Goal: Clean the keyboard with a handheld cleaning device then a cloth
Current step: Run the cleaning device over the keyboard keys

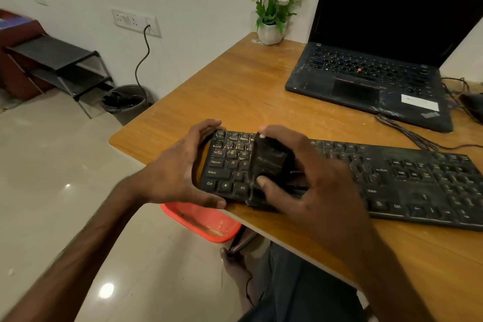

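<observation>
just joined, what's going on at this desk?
A person is cleaning a black keyboard on a wooden desk. The left hand grips the keyboard's left end; the right hand holds a black handheld cleaning device down on the left-side keys. No cloth is in view. An open laptop sits behind.

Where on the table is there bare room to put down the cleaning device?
The widest bare patch of the table lies between the flower pot, the laptop and the keyboard. A narrower strip runs in front of the keyboard. Crowded at the right, where cables cross beside the laptop.
</observation>
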